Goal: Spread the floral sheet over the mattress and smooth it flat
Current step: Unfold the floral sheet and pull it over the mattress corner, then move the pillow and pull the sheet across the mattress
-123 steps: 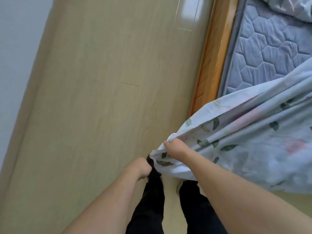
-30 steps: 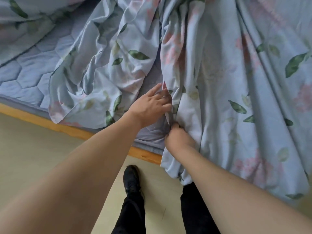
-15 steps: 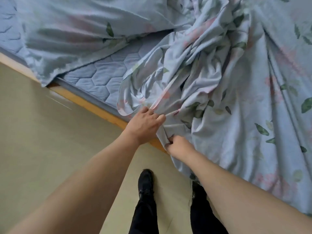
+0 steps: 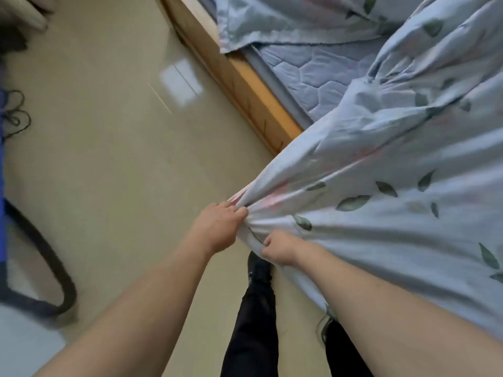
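Observation:
The floral sheet [image 4: 394, 164], pale blue with green leaves and pink flowers, stretches in taut folds from the bed out over the floor. My left hand [image 4: 220, 224] grips a bunched edge of it, off the bed. Just below, my right hand [image 4: 280, 247] is closed on the same bunch. A patch of the quilted blue mattress [image 4: 310, 74] lies bare at the upper middle. More of the sheet lies crumpled across the top.
The wooden bed frame [image 4: 245, 88] runs diagonally from the top middle down to the sheet. Beige floor [image 4: 122, 164] fills the left. A dark curved chair base [image 4: 49, 268] and a tangled cord [image 4: 16, 115] sit at the far left. My dark-trousered legs and shoes stand below my hands.
Both hands have pulled the sheet's bunched edge away from the bed, out over the floor, so the fabric is now stretched taut. The view has swung toward the floor.

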